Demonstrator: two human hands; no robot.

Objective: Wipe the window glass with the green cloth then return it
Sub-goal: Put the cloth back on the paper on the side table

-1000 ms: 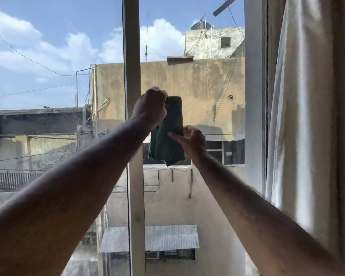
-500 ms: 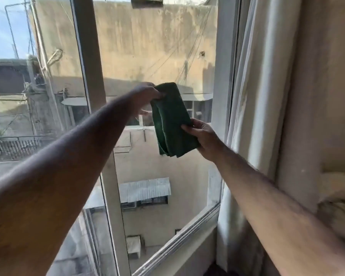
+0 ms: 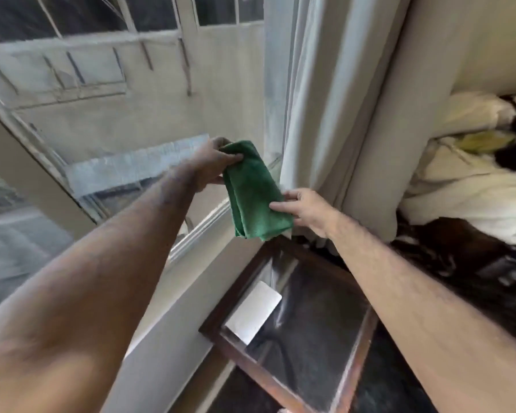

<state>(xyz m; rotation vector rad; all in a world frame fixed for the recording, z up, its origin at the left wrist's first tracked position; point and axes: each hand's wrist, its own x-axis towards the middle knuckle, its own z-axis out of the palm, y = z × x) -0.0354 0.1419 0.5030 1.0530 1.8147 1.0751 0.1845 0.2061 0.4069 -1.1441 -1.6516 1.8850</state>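
Note:
A folded green cloth [image 3: 254, 192] hangs between both hands in front of the lower right corner of the window glass [image 3: 149, 114]. My left hand [image 3: 212, 168] pinches its top edge. My right hand [image 3: 306, 208] grips its lower right side with the fingers on the cloth. The cloth is held off the glass, above the window sill [image 3: 197, 231] and the near corner of a table.
A dark wood-framed glass-top table [image 3: 304, 332] stands below the cloth with a white card [image 3: 252, 312] on it. A pale curtain [image 3: 325, 93] hangs at the right of the window. White bedding [image 3: 471, 180] and dark items lie at the far right.
Both hands have brought the cloth down from high on the pane to the lower right corner. My view has tilted down, and the table and bedding have come into sight.

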